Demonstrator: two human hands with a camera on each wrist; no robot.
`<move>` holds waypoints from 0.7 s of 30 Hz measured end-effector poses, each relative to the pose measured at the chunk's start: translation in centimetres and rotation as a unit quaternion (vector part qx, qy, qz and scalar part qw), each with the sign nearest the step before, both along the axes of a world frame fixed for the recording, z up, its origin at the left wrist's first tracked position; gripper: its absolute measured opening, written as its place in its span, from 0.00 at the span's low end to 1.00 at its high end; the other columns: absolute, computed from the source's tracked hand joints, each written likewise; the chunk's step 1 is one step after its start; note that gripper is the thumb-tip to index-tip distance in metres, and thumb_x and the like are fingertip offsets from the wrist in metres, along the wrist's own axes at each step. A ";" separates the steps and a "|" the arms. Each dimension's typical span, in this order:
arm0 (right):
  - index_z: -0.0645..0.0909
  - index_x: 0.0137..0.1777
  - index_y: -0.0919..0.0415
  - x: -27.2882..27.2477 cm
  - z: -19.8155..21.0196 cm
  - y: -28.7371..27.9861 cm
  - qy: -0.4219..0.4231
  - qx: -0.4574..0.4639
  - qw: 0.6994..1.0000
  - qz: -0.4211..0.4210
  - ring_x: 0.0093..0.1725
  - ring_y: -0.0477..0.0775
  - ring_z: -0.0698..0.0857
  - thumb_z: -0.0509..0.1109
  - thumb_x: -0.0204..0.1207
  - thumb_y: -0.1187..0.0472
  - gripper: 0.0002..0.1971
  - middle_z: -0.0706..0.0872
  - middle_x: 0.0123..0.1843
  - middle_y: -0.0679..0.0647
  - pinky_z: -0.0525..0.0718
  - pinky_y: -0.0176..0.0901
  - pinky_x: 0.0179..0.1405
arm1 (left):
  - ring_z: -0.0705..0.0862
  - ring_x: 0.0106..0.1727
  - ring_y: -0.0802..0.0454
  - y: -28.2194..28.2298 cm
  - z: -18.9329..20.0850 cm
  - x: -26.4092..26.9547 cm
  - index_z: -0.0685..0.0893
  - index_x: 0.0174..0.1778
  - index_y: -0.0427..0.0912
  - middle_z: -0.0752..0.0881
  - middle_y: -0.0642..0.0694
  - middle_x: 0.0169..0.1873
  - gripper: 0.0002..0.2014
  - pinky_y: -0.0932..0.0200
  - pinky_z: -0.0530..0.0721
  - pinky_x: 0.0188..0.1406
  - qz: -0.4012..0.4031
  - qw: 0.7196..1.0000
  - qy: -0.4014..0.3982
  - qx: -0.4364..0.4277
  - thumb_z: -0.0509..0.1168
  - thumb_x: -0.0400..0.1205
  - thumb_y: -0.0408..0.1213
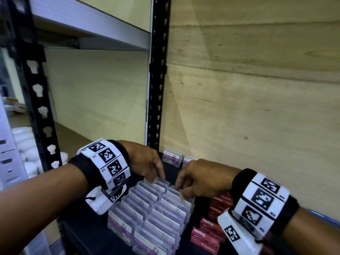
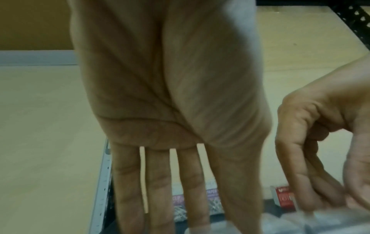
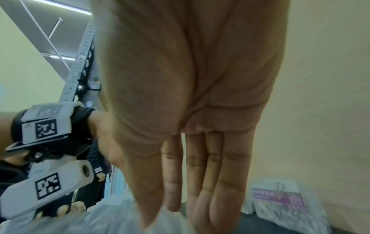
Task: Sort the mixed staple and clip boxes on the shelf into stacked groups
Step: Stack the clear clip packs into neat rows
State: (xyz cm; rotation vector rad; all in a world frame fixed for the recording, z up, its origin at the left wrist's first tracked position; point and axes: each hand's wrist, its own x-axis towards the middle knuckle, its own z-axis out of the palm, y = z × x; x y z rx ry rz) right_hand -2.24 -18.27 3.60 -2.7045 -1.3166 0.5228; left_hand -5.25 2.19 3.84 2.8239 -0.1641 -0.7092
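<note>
Several clear paper clip boxes (image 1: 156,214) with purple labels stand in two tight rows on the black shelf (image 1: 88,229). Red staple boxes (image 1: 207,230) lie in a group just right of them. Two more paper clip boxes (image 1: 172,158) stand at the back against the wall. My left hand (image 1: 157,178) reaches down with straight fingers (image 2: 158,197) that touch the rear box of the left row. My right hand (image 1: 179,191) pinches the top of the rear box of the right row between thumb and fingers (image 3: 202,197). A purple-labelled clip box (image 3: 280,197) stands beyond those fingers.
A black perforated upright (image 1: 156,89) rises behind the boxes, with a wood panel wall (image 1: 248,89) to its right. A grey upper shelf (image 1: 92,24) hangs overhead. White items (image 1: 25,144) fill the neighbouring rack at the far left.
</note>
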 end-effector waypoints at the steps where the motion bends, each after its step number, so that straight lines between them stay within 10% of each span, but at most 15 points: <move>1: 0.86 0.61 0.46 0.4 0.3 0.0 -0.008 0.000 1.000 -0.004 0.49 0.42 0.86 0.74 0.78 0.47 0.13 0.90 0.54 0.43 0.82 0.35 0.52 | 0.83 0.60 0.63 0.1 0.1 0.3 0.82 0.69 0.59 0.88 0.59 0.59 0.18 0.63 0.74 0.64 0.010 1.000 -0.004 0.002 0.70 0.82 0.47; 9: 0.79 0.68 0.49 7.2 0.9 0.5 -0.164 -0.049 0.982 -0.085 0.57 0.54 0.84 0.72 0.79 0.46 0.20 0.85 0.62 0.49 0.80 0.44 0.50 | 0.84 0.52 0.61 1.7 1.0 5.7 0.81 0.69 0.54 0.87 0.59 0.54 0.18 0.62 0.79 0.55 0.031 0.987 -0.155 0.024 0.68 0.83 0.49; 21: 0.82 0.61 0.59 11.0 -0.9 2.0 -0.172 -0.136 0.971 -0.091 0.50 0.56 0.85 0.73 0.79 0.52 0.15 0.87 0.56 0.56 0.82 0.45 0.44 | 0.77 0.50 0.59 0.5 -0.8 11.8 0.76 0.76 0.57 0.80 0.53 0.70 0.26 0.63 0.73 0.52 -0.015 0.987 -0.118 0.110 0.71 0.81 0.40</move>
